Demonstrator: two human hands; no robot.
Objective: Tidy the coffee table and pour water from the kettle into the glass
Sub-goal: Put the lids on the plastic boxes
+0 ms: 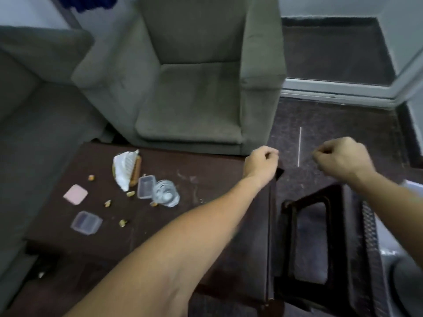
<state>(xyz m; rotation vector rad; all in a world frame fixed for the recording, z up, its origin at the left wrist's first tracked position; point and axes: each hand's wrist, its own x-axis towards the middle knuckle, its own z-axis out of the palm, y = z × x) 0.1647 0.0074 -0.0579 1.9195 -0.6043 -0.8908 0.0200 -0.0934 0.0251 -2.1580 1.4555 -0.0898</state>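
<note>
The dark brown coffee table (206,179) holds a clear glass (166,193) standing beside a small clear plastic box (146,186). A white crumpled wrapper lies over a brown wooden item (126,169) behind them. Further left are a pink square lid (75,194) and another clear box (87,223). Several yellowish crumbs (123,223) are scattered among them. My left hand (261,164) hovers over the table's far right corner with curled fingers. My right hand (343,156) is a loose fist above the floor, with nothing visible in it. No kettle is in view.
A grey-green armchair (194,99) stands right behind the table and a matching sofa (34,110) to its left. A dark stool (320,243) is close against the table's right side. A blurred grey round object (405,282) shows at the bottom right.
</note>
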